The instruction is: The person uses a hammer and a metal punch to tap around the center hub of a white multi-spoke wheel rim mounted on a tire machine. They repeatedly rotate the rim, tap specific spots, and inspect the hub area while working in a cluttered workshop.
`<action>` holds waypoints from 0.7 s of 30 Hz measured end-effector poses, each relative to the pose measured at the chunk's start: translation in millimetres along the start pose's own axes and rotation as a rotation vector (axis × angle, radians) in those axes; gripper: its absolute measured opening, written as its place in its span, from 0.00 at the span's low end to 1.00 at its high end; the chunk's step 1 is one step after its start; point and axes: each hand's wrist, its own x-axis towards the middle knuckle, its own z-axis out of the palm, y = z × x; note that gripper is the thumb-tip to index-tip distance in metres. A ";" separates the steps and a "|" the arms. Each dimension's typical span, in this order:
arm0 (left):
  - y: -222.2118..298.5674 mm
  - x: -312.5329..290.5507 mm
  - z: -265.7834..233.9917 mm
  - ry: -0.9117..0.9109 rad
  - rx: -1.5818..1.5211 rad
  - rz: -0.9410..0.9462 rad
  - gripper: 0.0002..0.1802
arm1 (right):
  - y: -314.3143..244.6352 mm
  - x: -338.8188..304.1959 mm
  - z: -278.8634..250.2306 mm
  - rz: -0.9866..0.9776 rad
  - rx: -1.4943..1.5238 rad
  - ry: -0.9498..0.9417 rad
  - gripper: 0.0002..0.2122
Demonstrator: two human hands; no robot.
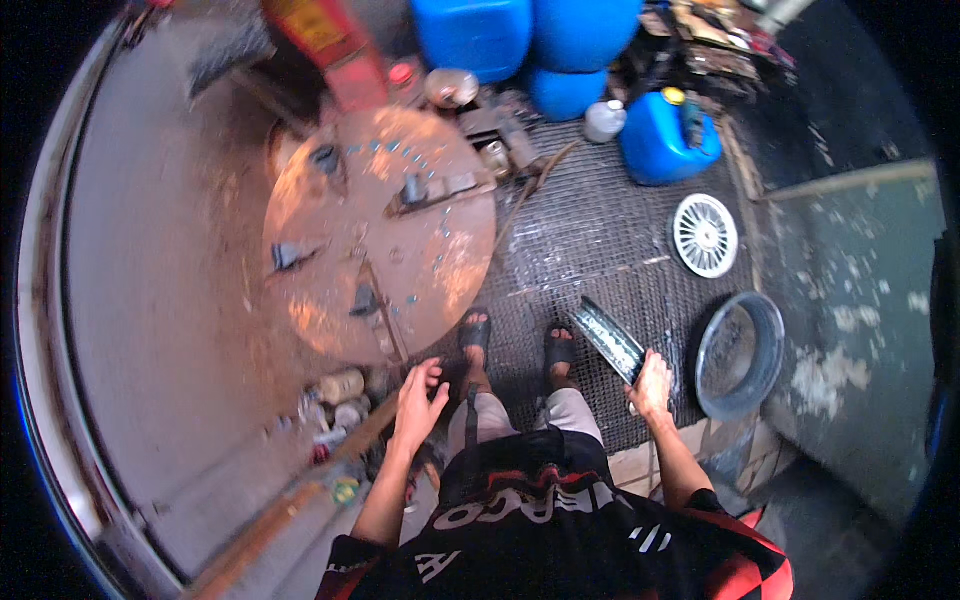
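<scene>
My right hand [652, 388] is closed round the near end of a dark, slightly curved flat strip [610, 340] with pale marks along it; its exact kind I cannot make out. The strip hangs over the ribbed mat, tilted away to the left. My left hand [420, 400] holds nothing, its fingers loosely bent and apart. Just beyond it lies the big round turntable of a tyre changer [410, 270], brown and worn. Several jaws, such as the near clamp [365, 298], sit on the turntable.
A white spoked wheel cover [706, 236] lies on the black ribbed mat [570, 225], right of my feet. Nearer stands a round dark basin [770, 345]. Blue jerrycan [665, 145], white bottle [604, 121] and blue drums [475, 35] stand at the back. Clutter [340, 400] lies below the turntable.
</scene>
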 end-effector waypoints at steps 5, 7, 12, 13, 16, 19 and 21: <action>-73.5 -173.3 54.0 0.206 -0.051 -0.413 0.22 | -3.9 59.1 58.5 -0.292 -0.086 -0.073 0.42; -77.7 -223.3 65.4 0.162 0.193 -0.490 0.23 | -9.7 85.0 88.5 -0.390 -0.095 -0.045 0.42; -115.6 -346.2 112.6 0.210 -0.027 -0.883 0.27 | -52.3 122.1 125.0 -0.555 -0.186 -0.131 0.40; -124.4 -367.0 127.5 0.227 -0.031 -0.890 0.27 | -61.8 128.7 131.4 -0.604 -0.227 -0.119 0.40; -134.7 -408.6 154.5 0.260 -0.165 -1.003 0.28 | -98.7 130.2 169.9 -0.669 -0.241 -0.174 0.40; -142.2 -416.8 163.7 0.281 -0.231 -1.016 0.29 | -132.7 128.0 198.6 -0.694 -0.218 -0.210 0.40; -144.1 -416.2 169.7 0.293 -0.253 -0.983 0.28 | -143.4 133.1 209.6 -0.735 -0.255 -0.193 0.40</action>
